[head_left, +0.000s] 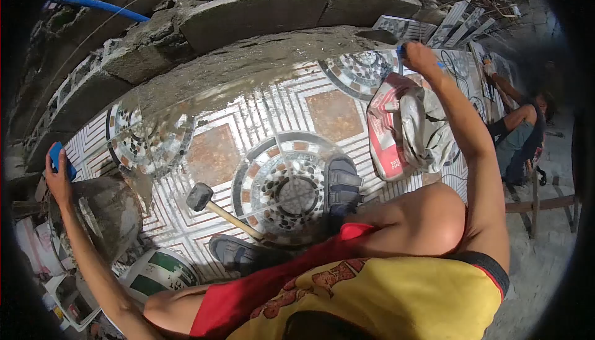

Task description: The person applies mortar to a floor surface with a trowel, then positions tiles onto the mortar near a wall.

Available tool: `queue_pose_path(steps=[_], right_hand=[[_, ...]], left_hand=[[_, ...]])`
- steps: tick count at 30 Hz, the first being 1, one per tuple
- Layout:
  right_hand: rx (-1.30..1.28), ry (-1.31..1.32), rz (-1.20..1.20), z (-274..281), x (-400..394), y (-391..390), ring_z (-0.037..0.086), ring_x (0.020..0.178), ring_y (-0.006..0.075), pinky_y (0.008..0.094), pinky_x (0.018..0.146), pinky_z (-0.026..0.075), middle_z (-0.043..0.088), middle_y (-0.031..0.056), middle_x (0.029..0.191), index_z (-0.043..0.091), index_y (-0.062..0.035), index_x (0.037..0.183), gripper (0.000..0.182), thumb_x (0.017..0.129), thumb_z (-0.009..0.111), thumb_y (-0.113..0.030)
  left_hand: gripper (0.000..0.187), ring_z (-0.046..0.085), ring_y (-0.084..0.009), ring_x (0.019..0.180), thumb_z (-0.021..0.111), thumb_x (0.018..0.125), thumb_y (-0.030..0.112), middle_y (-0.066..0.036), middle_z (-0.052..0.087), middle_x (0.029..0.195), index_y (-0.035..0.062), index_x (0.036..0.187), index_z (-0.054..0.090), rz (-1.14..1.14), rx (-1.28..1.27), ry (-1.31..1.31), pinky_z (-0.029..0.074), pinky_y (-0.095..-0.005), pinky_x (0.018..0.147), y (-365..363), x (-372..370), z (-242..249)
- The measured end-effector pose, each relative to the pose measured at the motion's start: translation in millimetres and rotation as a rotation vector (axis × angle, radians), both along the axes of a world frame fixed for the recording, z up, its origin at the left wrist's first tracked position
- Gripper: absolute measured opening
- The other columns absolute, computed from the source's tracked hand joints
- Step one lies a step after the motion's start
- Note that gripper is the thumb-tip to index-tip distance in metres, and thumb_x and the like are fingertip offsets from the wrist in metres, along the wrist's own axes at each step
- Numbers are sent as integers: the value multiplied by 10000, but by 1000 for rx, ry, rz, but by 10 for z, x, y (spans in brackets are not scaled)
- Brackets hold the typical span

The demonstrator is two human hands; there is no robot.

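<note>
While the left arm stretches nearly straight to the left edge of the tiled floor (260,108), the left hand (58,182) has its fingers curled around a blue object (56,153) near the left end of the block wall (254,21). Slightly bent at the elbow, the right arm extends to the far right, where the right hand (421,59) makes a fist around a mostly hidden blue item (400,51), beyond the sack (389,130). A mallet (232,217) lies between both arms, nearer the body.
</note>
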State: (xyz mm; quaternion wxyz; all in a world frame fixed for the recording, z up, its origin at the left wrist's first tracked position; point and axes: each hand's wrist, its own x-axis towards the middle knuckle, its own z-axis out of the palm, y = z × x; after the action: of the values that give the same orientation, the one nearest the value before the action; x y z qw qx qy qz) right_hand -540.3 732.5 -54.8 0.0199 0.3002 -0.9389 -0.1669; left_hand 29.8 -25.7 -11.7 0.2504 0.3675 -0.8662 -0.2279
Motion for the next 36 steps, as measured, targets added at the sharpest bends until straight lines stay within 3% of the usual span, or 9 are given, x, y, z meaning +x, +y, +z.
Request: queue_pose_path(steps=[5, 10, 15, 17, 22, 24, 29, 32, 36], right_hand=[[-55, -154, -44, -559, -100, -275, 614, 883, 420, 502, 759, 491, 623, 252, 921, 589, -22, 994, 346, 770, 610, -285], [-18, -42, -173, -88, -78, -293, 647, 868, 393, 481, 725, 524, 650, 243, 937, 635, -22, 907, 221, 766, 524, -151], [-101, 21, 128, -458, -308, -196, 639, 801, 406, 515, 704, 508, 636, 247, 851, 601, -15, 873, 207, 806, 485, -173], [-70, 47, 51, -489, -148, -344, 625, 806, 404, 513, 684, 497, 609, 236, 895, 590, -38, 833, 174, 823, 459, -152], [-97, 90, 214, -281, -76, -248, 622, 850, 377, 490, 694, 507, 614, 200, 940, 604, -60, 859, 151, 798, 490, -139], [174, 3, 72, -140, -36, -313, 610, 962, 331, 446, 746, 512, 588, 152, 1077, 604, -79, 1033, 285, 751, 558, -79], [-268, -56, 67, 51, 620, -534, 591, 911, 408, 505, 738, 475, 601, 236, 966, 573, -15, 1059, 318, 813, 587, -217], [-315, -553, -225, -389, 1163, -526, 569, 951, 466, 497, 810, 459, 587, 301, 1047, 527, 25, 1089, 480, 888, 510, -410], [-612, -569, -197, -1005, 2197, -385, 597, 885, 462, 496, 774, 464, 602, 326, 917, 523, 13, 1138, 539, 869, 537, -454]], left_hand=[[594, 580, -230, 1007, 593, 851, 522, -141, 617, 1131, 81, 1248, 563, 55, -64, -128, 426, -347, 892, 89, -70, 70], [474, 564, -219, 1030, 607, 879, 420, -121, 603, 1153, 102, 1228, 572, 26, -80, -78, 410, -324, 912, 48, -42, 14], [479, 561, -233, 1033, 605, 882, 407, -135, 591, 1165, 92, 1240, 558, 33, -63, -114, 407, -334, 918, 164, -65, 46], [487, 561, -236, 1042, 616, 875, 407, -134, 592, 1169, 89, 1239, 558, 86, -56, -157, 408, -338, 918, 85, -64, 26], [492, 561, -253, 1063, 633, 860, 394, -147, 590, 1176, 79, 1231, 560, 51, -159, -126, 413, -345, 920, 6, -42, -7], [491, 562, -268, 1072, 641, 853, 368, -155, 584, 1183, 66, 1230, 556, 32, -152, -171, 416, -350, 922, 182, -100, 59], [490, 571, -271, 1051, 636, 850, 394, -158, 584, 1171, 69, 1211, 567, 66, -150, -211, 432, -349, 898, 321, -153, 142], [491, 575, -267, 1029, 641, 845, 403, -165, 582, 1162, 81, 1209, 570, 5, -164, -243, 437, -341, 882, 188, -151, 63], [511, 564, -248, 1033, 647, 848, 377, -159, 570, 1186, 102, 1264, 537, 61, 47, -154, 425, -341, 898, 384, -222, 197]])
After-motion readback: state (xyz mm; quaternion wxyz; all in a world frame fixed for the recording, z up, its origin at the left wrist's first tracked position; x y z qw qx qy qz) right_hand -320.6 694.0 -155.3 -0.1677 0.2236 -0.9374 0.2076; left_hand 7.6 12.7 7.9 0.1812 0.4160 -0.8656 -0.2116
